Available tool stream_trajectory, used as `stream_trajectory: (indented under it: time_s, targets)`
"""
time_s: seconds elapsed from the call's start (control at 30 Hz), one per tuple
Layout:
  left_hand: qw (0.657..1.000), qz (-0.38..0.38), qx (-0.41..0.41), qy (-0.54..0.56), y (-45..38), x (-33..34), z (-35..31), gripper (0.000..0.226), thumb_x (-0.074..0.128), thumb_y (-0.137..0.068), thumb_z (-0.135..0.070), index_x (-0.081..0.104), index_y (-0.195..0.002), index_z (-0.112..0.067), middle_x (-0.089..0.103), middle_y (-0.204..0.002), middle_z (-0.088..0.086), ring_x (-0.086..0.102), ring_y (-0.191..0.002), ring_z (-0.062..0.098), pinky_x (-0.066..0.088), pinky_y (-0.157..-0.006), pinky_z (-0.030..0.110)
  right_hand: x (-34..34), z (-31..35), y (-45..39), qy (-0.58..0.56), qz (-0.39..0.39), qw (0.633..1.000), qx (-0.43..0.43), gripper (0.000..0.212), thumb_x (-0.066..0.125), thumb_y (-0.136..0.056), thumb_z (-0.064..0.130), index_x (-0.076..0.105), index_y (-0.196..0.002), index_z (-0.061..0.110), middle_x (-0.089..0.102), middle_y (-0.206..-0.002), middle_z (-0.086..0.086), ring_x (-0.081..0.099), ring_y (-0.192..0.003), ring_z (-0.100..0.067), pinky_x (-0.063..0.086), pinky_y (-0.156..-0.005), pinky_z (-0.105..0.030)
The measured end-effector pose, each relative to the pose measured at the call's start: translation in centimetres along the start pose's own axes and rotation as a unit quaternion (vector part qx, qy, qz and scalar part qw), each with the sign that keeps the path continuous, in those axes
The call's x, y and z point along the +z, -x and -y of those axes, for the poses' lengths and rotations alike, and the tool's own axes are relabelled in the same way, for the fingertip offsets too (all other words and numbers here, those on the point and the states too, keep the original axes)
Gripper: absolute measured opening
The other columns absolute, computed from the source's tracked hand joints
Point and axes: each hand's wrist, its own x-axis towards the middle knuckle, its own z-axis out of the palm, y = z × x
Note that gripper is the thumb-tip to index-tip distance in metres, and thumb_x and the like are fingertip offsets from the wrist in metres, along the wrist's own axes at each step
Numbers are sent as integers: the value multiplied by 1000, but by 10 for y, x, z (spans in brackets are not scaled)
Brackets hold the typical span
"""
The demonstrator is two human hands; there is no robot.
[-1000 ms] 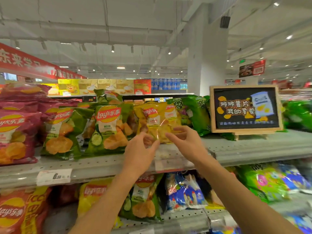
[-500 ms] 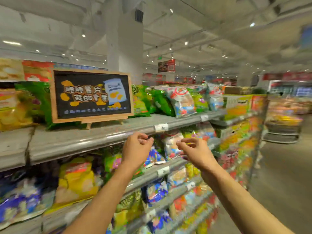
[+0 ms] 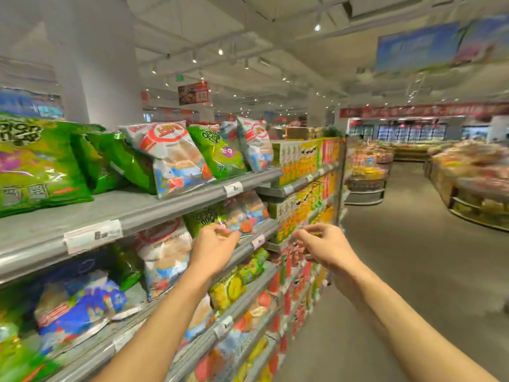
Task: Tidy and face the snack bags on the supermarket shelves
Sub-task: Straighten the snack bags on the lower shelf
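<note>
Top shelf: its grey front edge runs from the lower left up toward the middle right, and a bare strip of board lies between that edge and the bags.
Bags on the top shelf: a large green bag stands at the left end. A white and red bag leans near the front edge in the middle. A smaller green bag and another white bag stand toward the right end.
Second shelf: its front edge passes just behind the left hand, with a price tag on the rail.
Bags on the second shelf: a green bag and a white bag with red print stand at the front edge. A bigger white bag hangs over the edge to their left.
Left hand: raised in front of the second shelf, fingers loosely curled and a little apart. The fingertips are at the lower edge of the green bag. Blur hides whether they touch it or pinch it.
Right hand: well off the shelf ends, out in the open aisle side. Its fingers are loosely curled and spread, with nothing between them. It touches no bag.
Box section: yellow and green boxes fill the shelves at the right end of the run.
Aisle: wide bare floor to the right of the shelves. Low display stands sit along the far right.
Price tag on the top shelf rail: near the left end, print unreadable.
</note>
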Motion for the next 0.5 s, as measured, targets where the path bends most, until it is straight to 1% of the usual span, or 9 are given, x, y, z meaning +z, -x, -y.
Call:
stream_trajectory:
  time_s: [0.07, 0.13, 0.2, 0.27, 0.3, 0.4, 0.47, 0.5]
  targets:
    - [1000, 1, 5, -2, -28, 20, -7, 22, 74, -85, -34, 65, -91, -16, 74, -89, 9, 69, -91, 29, 56, -84, 41, -3, 2, -37, -13, 2, 1000, 3, 27, 74, -88, 32, 69, -107, 13, 76, -97, -15, 72, -84, -26, 59, -89, -53]
    - [1000, -10, 18, -7, -55, 33, -18, 24, 74, -84, -36, 66, -94, -16, 72, -79, 2, 69, -83, 24, 55, -80, 39, -4, 8, -76, -19, 7, 1000, -4, 26, 73, -90, 30, 69, -109, 11, 77, -93, -14, 72, -79, -25, 58, -87, -52]
    - [999, -23, 37, 0, -79, 42, -30, 20, 73, -85, -34, 66, -94, -17, 70, -72, -3, 70, -85, 24, 55, -80, 40, 0, 15, -112, -22, 10, 1000, -19, 25, 72, -91, 29, 68, -108, 11, 77, -95, -14, 74, -87, -31, 57, -89, -51]
    - [997, -49, 55, 18, -101, 45, -40, 17, 72, -85, -31, 66, -93, -18, 65, -67, -7, 69, -87, 27, 55, -82, 43, 9, 20, -145, -28, 16, 999, -39, 25, 71, -91, 28, 68, -109, 11, 76, -100, -14, 74, -92, -30, 56, -91, -51]
    - [995, -71, 66, 19, -111, 46, -45, 17, 72, -85, -30, 66, -93, -17, 64, -68, -9, 69, -87, 27, 56, -84, 42, 15, 22, -161, -30, 22, 998, -47, 26, 72, -91, 28, 68, -110, 10, 76, -100, -14, 73, -93, -29, 56, -94, -51]
    - [981, -153, 119, -10, -135, 39, -54, 17, 73, -85, -27, 67, -96, -16, 68, -83, -6, 67, -89, 20, 53, -89, 41, 39, 25, -203, -46, 52, 996, -64, 28, 74, -90, 30, 68, -110, 11, 76, -100, -11, 72, -93, -26, 56, -94, -51]
    - [961, -220, 160, -57, -148, 29, -57, 17, 72, -85, -26, 67, -98, -17, 69, -93, 1, 63, -96, 23, 50, -91, 43, 57, 29, -233, -52, 61, 993, -81, 26, 74, -89, 32, 68, -108, 15, 74, -104, -7, 72, -96, -25, 57, -91, -49]
    - [945, -261, 175, -89, -156, 24, -58, 19, 72, -84, -27, 67, -100, -17, 67, -98, 4, 59, -102, 26, 47, -94, 45, 66, 33, -250, -52, 67, 992, -97, 25, 74, -89, 33, 68, -106, 16, 73, -105, -6, 71, -96, -24, 58, -87, -47]
